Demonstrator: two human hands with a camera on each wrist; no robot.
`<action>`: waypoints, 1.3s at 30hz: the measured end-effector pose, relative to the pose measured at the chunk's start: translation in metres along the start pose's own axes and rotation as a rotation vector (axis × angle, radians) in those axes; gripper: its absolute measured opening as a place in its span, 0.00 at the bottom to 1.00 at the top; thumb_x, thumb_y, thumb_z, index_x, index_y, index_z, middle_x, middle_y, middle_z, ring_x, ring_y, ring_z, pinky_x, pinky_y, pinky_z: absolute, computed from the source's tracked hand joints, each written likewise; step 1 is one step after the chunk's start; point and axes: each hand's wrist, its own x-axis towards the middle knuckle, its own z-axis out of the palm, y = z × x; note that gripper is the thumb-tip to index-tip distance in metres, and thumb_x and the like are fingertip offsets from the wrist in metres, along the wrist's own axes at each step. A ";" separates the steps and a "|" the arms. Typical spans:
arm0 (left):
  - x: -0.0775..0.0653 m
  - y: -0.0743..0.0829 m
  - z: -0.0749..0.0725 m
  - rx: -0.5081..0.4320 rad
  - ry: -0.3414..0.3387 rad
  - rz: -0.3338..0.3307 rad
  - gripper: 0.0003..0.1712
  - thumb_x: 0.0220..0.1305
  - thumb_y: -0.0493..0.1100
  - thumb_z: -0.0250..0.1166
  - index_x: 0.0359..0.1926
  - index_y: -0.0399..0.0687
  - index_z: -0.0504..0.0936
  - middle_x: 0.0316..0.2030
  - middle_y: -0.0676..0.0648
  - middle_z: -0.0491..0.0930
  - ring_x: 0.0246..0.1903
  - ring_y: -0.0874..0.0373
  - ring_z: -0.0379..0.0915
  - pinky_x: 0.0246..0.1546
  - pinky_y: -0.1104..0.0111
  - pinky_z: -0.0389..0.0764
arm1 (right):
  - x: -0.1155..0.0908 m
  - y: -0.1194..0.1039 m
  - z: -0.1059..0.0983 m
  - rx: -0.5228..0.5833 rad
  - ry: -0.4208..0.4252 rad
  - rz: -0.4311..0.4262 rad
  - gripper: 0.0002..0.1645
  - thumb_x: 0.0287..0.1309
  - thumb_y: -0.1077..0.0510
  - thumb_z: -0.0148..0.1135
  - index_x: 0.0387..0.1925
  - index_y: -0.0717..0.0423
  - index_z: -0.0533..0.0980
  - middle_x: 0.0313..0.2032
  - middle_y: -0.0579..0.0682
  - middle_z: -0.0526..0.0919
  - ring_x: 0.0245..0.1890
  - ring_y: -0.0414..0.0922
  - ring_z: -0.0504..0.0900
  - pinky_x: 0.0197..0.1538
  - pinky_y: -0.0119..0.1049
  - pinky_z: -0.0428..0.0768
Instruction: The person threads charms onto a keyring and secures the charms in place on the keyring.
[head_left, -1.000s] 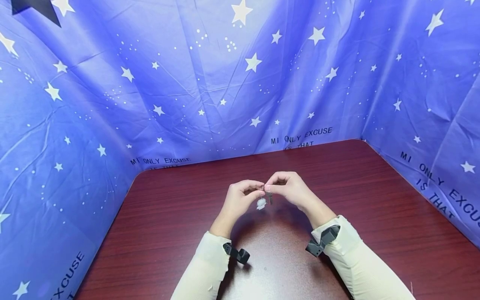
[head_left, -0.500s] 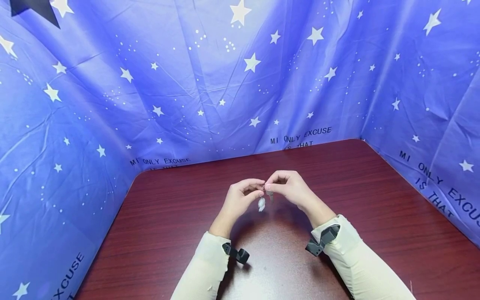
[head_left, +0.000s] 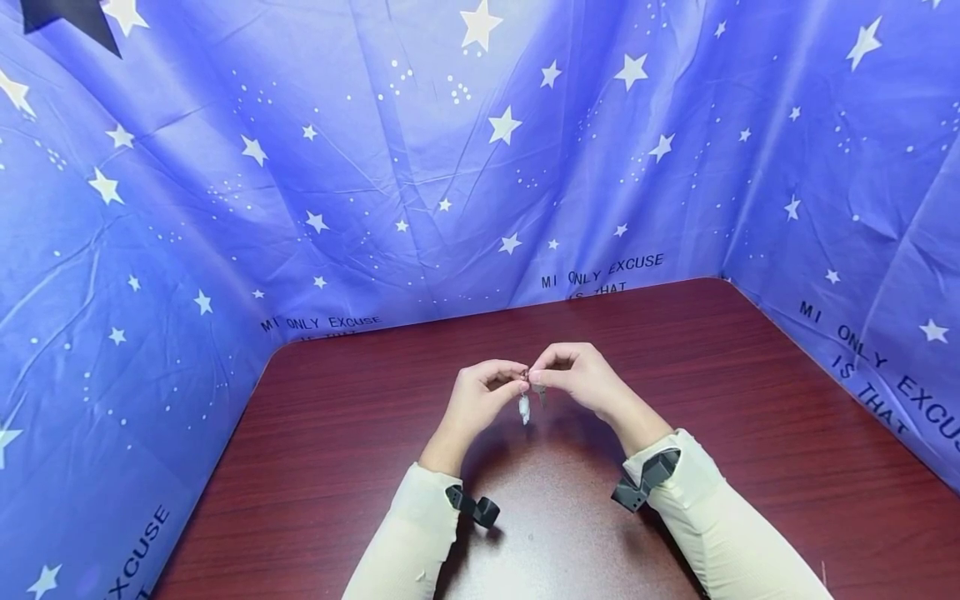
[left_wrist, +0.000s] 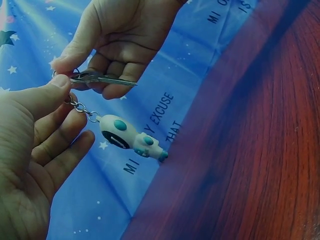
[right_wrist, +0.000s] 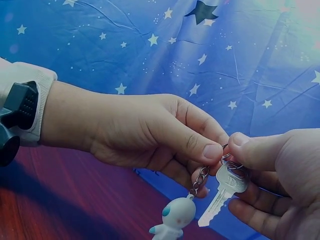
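Note:
In the head view my left hand (head_left: 483, 396) and right hand (head_left: 581, 379) meet fingertip to fingertip above the table. My left thumb and fingers pinch a small metal key ring (right_wrist: 225, 146) where its chain (left_wrist: 80, 106) joins. From this chain dangles a white toy-figure keychain (left_wrist: 117, 131) with teal spots and a dark face panel. My right thumb and finger pinch the other side of the ring. A silver key (right_wrist: 226, 192) hangs from the ring near my right fingertips, blade pointing down. Part of the ring is hidden behind the thumbs.
A dark red wood-grain table (head_left: 360, 433) lies below both hands. Blue star-printed cloth (head_left: 420, 167) surrounds its back and sides. Black camera straps (head_left: 472, 507) sit on both wrists over cream sleeves (head_left: 412, 533).
The toy figure has turned on its chain, showing a narrower side, and hangs slightly lower. The key has shifted and twisted a little. Both hands stay nearly in place, still gripping the ring.

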 end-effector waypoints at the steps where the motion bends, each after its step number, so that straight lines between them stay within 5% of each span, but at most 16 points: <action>1: 0.000 0.000 0.000 0.006 0.000 -0.001 0.11 0.59 0.29 0.71 0.44 0.30 0.86 0.33 0.36 0.87 0.29 0.56 0.81 0.32 0.70 0.82 | 0.000 0.000 0.000 -0.002 -0.001 0.001 0.10 0.56 0.61 0.74 0.33 0.65 0.83 0.29 0.54 0.86 0.33 0.43 0.84 0.42 0.41 0.84; 8: 0.001 -0.007 -0.001 0.021 -0.001 -0.017 0.11 0.59 0.34 0.74 0.43 0.38 0.88 0.32 0.43 0.88 0.28 0.65 0.80 0.32 0.72 0.82 | 0.002 0.000 0.002 -0.016 -0.014 -0.020 0.07 0.55 0.66 0.72 0.33 0.68 0.82 0.31 0.57 0.86 0.33 0.41 0.84 0.38 0.33 0.82; 15: 0.001 -0.007 0.000 0.007 -0.019 -0.024 0.11 0.58 0.32 0.74 0.43 0.37 0.88 0.32 0.42 0.88 0.29 0.64 0.81 0.33 0.71 0.83 | 0.003 0.002 0.001 -0.033 -0.010 -0.029 0.06 0.56 0.65 0.72 0.32 0.65 0.83 0.29 0.54 0.86 0.32 0.42 0.84 0.38 0.35 0.83; 25: -0.001 -0.008 0.000 0.020 -0.021 -0.004 0.12 0.57 0.30 0.74 0.43 0.36 0.87 0.30 0.41 0.87 0.30 0.54 0.82 0.36 0.63 0.85 | 0.003 0.004 -0.004 -0.047 0.008 -0.025 0.10 0.57 0.60 0.73 0.32 0.65 0.83 0.27 0.49 0.86 0.30 0.42 0.83 0.37 0.38 0.83; 33: 0.001 -0.007 0.000 0.051 -0.028 0.009 0.12 0.56 0.24 0.71 0.44 0.27 0.84 0.30 0.34 0.85 0.32 0.41 0.82 0.37 0.57 0.85 | 0.003 0.001 -0.005 -0.048 0.007 0.015 0.05 0.58 0.66 0.70 0.32 0.65 0.81 0.27 0.51 0.83 0.27 0.39 0.80 0.28 0.32 0.77; 39: 0.002 -0.009 -0.001 0.046 -0.022 0.031 0.13 0.57 0.23 0.69 0.45 0.28 0.84 0.31 0.34 0.85 0.32 0.41 0.82 0.35 0.58 0.85 | 0.003 0.000 -0.007 -0.046 0.003 0.041 0.06 0.57 0.68 0.71 0.33 0.66 0.80 0.28 0.52 0.82 0.27 0.39 0.79 0.28 0.30 0.76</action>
